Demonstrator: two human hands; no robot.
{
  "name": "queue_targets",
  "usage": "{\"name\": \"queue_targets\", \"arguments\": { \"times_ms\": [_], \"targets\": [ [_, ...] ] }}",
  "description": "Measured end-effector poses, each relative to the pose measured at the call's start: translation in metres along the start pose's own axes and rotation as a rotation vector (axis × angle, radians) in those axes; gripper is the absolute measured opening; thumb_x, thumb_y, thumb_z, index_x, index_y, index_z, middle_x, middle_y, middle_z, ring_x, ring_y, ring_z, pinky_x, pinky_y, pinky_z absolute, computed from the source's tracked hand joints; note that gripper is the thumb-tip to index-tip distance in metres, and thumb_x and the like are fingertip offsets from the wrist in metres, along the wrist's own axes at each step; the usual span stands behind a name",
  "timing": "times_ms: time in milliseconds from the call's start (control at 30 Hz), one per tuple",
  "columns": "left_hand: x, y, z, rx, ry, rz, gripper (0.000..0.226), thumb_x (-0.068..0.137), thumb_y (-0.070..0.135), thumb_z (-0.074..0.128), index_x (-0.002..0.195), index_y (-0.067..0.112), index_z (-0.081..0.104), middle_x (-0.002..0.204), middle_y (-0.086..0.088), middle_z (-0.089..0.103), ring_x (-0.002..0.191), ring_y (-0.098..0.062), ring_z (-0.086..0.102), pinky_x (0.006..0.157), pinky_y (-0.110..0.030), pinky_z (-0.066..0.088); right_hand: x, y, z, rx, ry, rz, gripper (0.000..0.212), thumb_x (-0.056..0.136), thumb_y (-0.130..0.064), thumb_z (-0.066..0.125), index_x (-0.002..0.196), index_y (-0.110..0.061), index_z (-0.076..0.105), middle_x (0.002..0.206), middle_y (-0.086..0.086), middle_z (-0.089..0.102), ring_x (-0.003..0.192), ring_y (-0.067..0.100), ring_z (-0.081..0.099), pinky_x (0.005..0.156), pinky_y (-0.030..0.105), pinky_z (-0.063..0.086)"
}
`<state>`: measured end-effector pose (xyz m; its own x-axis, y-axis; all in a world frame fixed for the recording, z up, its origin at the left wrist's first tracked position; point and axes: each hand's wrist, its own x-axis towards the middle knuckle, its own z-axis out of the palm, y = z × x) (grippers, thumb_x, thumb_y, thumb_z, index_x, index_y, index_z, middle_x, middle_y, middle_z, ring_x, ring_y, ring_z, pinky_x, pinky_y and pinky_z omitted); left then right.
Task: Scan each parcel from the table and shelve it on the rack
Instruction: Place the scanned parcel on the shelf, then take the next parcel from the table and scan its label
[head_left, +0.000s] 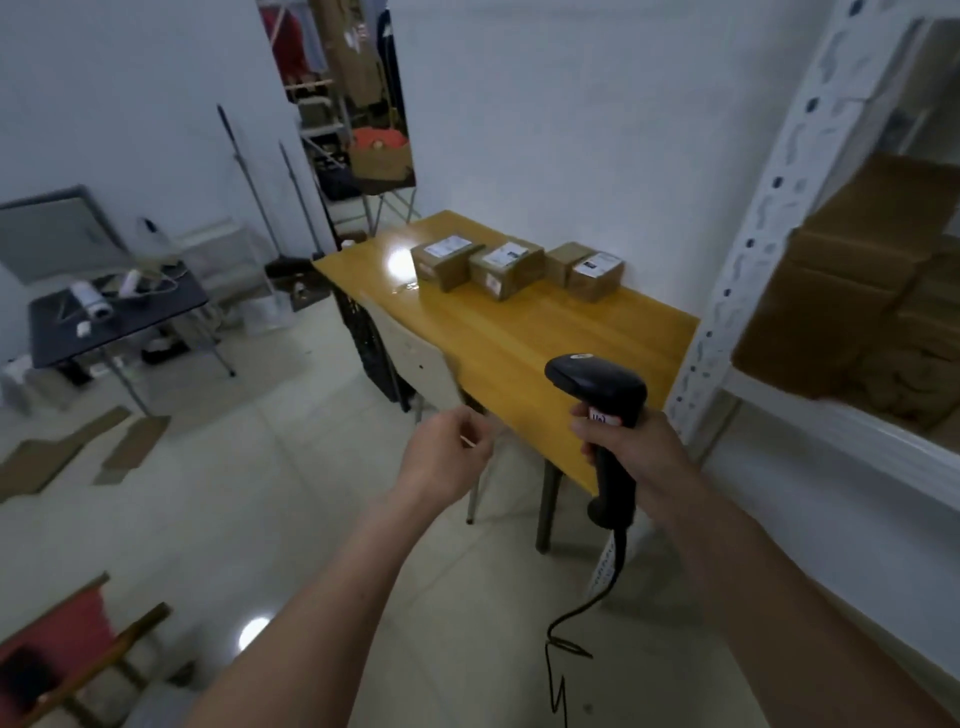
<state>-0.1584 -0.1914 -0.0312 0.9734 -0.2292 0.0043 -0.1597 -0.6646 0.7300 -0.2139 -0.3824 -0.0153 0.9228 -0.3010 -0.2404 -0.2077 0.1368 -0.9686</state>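
Brown cardboard parcels (501, 270), white labels, on table (519, 338); right hand (631, 452) grips scanner (602, 415); left hand (447, 457) loosely curled, empty.

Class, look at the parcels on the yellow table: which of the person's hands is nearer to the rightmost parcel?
The right hand, gripping the scanner, is nearer: it is almost directly below the rightmost parcel in the view. The left hand hangs off the table's near-left edge, farther away.
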Motion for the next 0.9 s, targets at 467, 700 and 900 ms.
{"name": "queue_targets", "arguments": {
  "times_ms": [467,700,900],
  "targets": [
    [0.191,-0.068,-0.036,0.080,-0.072,-0.093,0.007,0.093,0.022,0.062,0.087,0.026,0.062,0.091,0.010,0.063,0.088,-0.010,0.061,0.081,-0.029,0.052,0.188,-0.003,0.097,0.001,-0.019,0.087,0.005,0.082,-0.001,0.070,0.085,-0.003,0.067,0.069,0.009,0.059,0.057,0.017,0.054,0.056,0.026,0.049],
    [0.312,-0.078,-0.044,0.150,-0.153,-0.094,0.013,0.093,0.026,0.063,0.105,0.020,0.065,0.101,0.004,0.064,0.092,-0.013,0.060,0.081,-0.029,0.052,0.287,-0.027,0.119,0.012,0.040,0.152,0.009,0.080,-0.002,0.073,0.088,-0.004,0.068,0.072,0.009,0.062,0.061,0.018,0.057,0.058,0.028,0.051],
    [0.406,-0.090,-0.035,0.202,-0.241,-0.098,0.031,0.094,0.030,0.062,0.123,0.022,0.057,0.109,0.005,0.060,0.095,-0.016,0.059,0.080,-0.031,0.054,0.355,-0.043,0.135,0.056,0.078,0.187,0.014,0.079,0.000,0.073,0.091,0.000,0.068,0.070,0.009,0.062,0.059,0.017,0.058,0.056,0.028,0.050]
  ]
}}
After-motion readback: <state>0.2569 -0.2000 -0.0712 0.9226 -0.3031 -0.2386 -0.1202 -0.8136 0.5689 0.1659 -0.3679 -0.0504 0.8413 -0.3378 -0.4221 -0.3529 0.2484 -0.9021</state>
